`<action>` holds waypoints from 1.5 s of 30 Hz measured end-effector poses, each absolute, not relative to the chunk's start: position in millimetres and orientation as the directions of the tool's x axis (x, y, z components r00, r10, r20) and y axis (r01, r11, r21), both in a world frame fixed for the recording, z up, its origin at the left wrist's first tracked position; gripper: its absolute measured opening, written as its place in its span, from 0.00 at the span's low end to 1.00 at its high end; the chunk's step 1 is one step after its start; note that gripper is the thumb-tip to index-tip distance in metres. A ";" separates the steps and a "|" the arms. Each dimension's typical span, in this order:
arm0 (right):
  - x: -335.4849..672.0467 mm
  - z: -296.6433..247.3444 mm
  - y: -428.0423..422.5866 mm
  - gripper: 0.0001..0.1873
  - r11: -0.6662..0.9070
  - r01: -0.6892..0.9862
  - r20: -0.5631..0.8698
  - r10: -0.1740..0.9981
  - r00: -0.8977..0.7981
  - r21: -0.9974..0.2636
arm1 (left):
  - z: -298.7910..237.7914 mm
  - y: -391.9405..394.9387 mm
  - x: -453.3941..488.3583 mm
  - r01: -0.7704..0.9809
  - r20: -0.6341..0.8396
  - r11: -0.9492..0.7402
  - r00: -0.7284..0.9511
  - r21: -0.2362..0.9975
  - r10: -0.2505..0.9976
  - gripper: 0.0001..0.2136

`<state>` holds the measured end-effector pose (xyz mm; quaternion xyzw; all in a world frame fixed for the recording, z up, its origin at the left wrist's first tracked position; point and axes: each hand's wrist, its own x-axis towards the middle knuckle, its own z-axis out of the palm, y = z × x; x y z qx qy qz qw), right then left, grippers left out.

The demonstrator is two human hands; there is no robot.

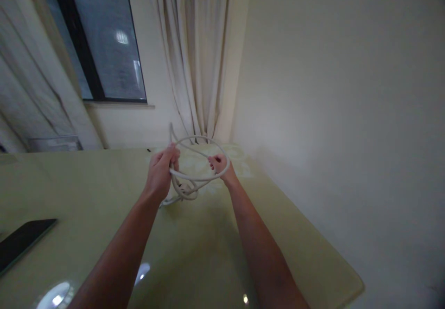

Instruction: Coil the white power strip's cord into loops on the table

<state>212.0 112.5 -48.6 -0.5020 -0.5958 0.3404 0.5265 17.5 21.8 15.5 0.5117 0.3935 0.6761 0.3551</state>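
White cable (200, 179) hanging in loops above bench (86, 188); left hand (160, 170) gripping gathered strands, right hand (220, 162) pinching strand, both over bench. Apparently coiling; next move probably calling for steady left grip, slack being guided above bench.

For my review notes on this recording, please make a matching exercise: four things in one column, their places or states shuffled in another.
Things
1. white flexible cable
2. flat black object
3. dark-framed glass window
4. glossy yellow-green table

Places or states
A. between cream fabric curtains
B. beneath both hands
C. looped, held by left hand and right hand
D. at the picture's left edge

Pairs: 1-C, 2-D, 3-A, 4-B
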 end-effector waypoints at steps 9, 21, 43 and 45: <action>234.2 -21.1 107.3 0.28 0.330 -0.125 0.311 0.939 0.145 -0.936 | 7.2 25.4 5.8 0.131 0.417 -0.402 -0.119 0.906 0.901 0.25; 184.4 13.3 54.4 0.16 0.692 0.432 0.555 0.722 -0.413 -0.578 | 7.5 25.5 6.3 0.413 0.464 -0.449 0.071 0.792 0.883 0.29; 195.9 16.9 62.2 0.13 0.547 0.307 0.597 0.797 0.094 -0.779 | 10.6 34.1 -12.7 -0.118 0.493 -0.525 -0.223 0.843 0.841 0.27; 196.4 17.4 61.6 0.13 0.549 0.297 0.598 0.794 0.106 -0.782 | 13.5 31.2 -12.3 -0.140 0.500 -0.528 -0.190 0.838 0.845 0.27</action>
